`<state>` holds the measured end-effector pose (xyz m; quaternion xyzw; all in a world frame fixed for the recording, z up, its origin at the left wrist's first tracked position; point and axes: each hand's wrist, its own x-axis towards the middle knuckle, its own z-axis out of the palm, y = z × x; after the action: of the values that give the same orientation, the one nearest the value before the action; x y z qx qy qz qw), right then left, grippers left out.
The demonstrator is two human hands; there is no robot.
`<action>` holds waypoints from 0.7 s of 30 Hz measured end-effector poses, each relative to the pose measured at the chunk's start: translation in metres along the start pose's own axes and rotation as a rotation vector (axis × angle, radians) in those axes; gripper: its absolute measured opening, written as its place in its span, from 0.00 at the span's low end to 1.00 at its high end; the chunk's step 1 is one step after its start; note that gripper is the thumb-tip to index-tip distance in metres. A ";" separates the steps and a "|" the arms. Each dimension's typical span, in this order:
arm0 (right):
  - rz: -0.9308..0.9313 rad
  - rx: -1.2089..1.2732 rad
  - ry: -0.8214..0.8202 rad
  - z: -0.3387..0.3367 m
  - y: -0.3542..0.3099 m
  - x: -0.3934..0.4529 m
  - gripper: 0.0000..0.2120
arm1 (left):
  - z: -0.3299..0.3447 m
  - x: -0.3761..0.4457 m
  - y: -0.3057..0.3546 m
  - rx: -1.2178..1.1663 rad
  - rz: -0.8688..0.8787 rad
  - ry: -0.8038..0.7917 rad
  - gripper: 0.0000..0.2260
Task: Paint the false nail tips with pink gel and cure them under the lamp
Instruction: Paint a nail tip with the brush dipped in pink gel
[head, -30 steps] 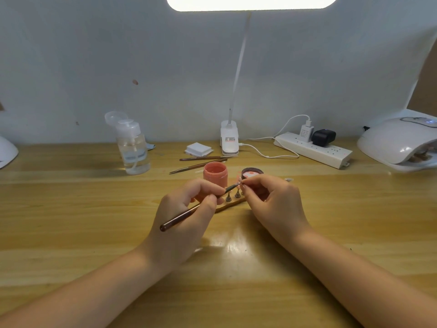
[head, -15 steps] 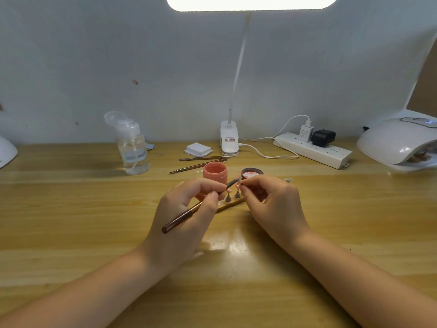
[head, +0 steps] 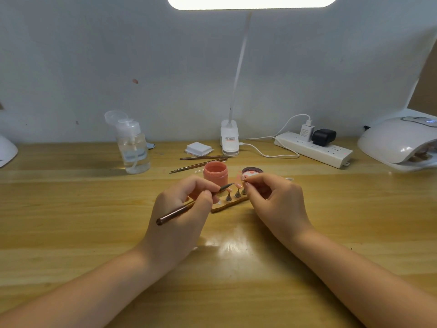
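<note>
One head-worn view, looking forward and down over a desk.

The camera sits above and behind the forearms, close to the left hand (head: 179, 209) and right hand (head: 276, 204) at frame centre. It faces the wall (head: 94, 55), taking in the desk (head: 71, 221) edge to edge, with wide-angle bending at the sides. There is no second view to share any part of the scene.

The left hand (head: 182, 209) hides the near end of the nail stand (head: 230, 202). The curing lamp (head: 399, 143) is cut off at the right edge; what lies inside it is too blurred to tell.
</note>
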<state>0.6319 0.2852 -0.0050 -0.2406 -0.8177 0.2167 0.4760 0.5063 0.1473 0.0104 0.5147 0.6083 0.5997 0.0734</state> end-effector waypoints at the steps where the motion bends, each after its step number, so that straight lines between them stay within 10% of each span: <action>1: 0.011 0.011 0.002 0.000 0.000 0.000 0.06 | 0.000 0.000 0.000 -0.020 0.004 0.002 0.08; 21: 0.025 0.032 -0.007 -0.001 -0.001 0.000 0.05 | 0.000 -0.002 0.000 -0.014 0.046 -0.069 0.09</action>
<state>0.6324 0.2844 -0.0045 -0.2425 -0.8127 0.2364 0.4741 0.5077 0.1461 0.0096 0.5484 0.5892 0.5874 0.0845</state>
